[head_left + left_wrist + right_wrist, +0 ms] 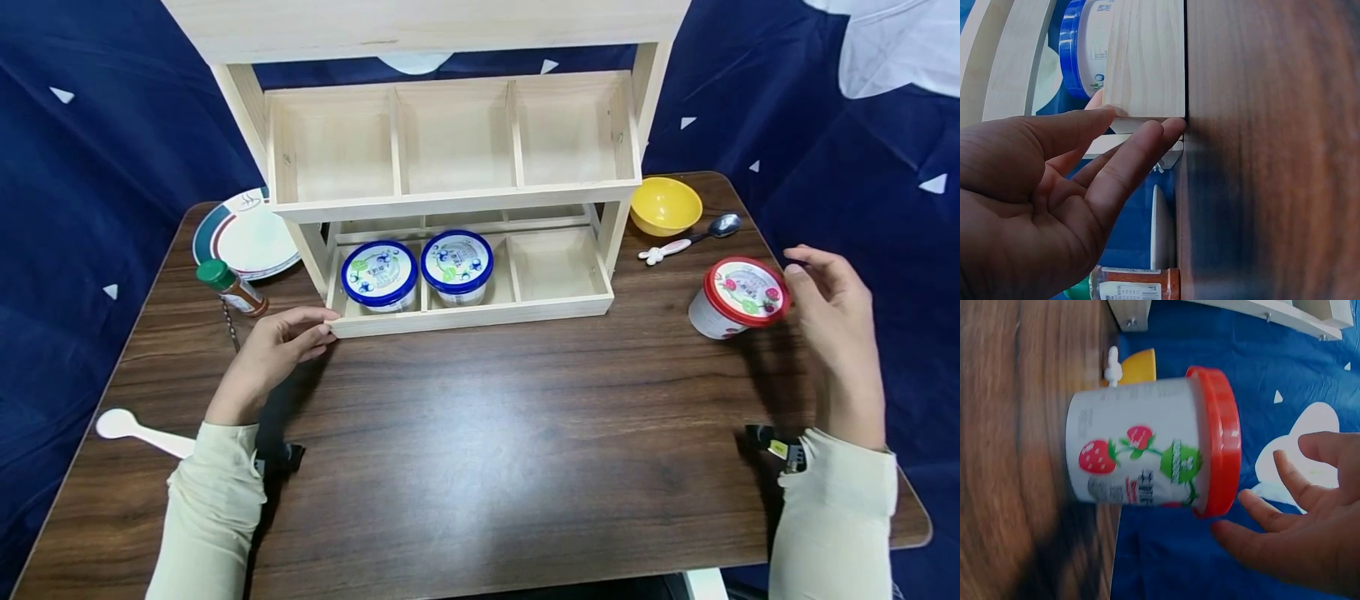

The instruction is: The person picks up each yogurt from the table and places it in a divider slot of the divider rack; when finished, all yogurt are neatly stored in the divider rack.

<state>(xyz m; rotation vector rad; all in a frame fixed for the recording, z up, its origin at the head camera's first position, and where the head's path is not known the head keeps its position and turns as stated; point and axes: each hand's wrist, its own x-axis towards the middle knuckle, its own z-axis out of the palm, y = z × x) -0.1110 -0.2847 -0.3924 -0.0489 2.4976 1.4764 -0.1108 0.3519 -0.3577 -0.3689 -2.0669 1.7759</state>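
Note:
A red-lidded strawberry tub [737, 297] [1147, 450] stands on the dark wooden table [487, 433] at the right. My right hand [797, 277] [1272, 487] is beside its lid with fingers spread and relaxed, and one fingertip is at the lid's rim. My left hand [321, 327] [1141, 122] rests with straight fingers against the front left corner of the wooden shelf's lower tray [480, 317] [1147, 62]. Two blue-lidded tubs [379, 275] [457, 265] fill the tray's left and middle compartments. The right compartment [555, 265] is bare.
The shelf's upper tier [450, 142] has three bare compartments. A plate [247, 242] and a green-capped spice bottle [232, 287] [1135, 284] lie left of the shelf. A yellow bowl [665, 206] and a spoon [690, 240] sit to its right. A white scoop [142, 429] lies at the left edge.

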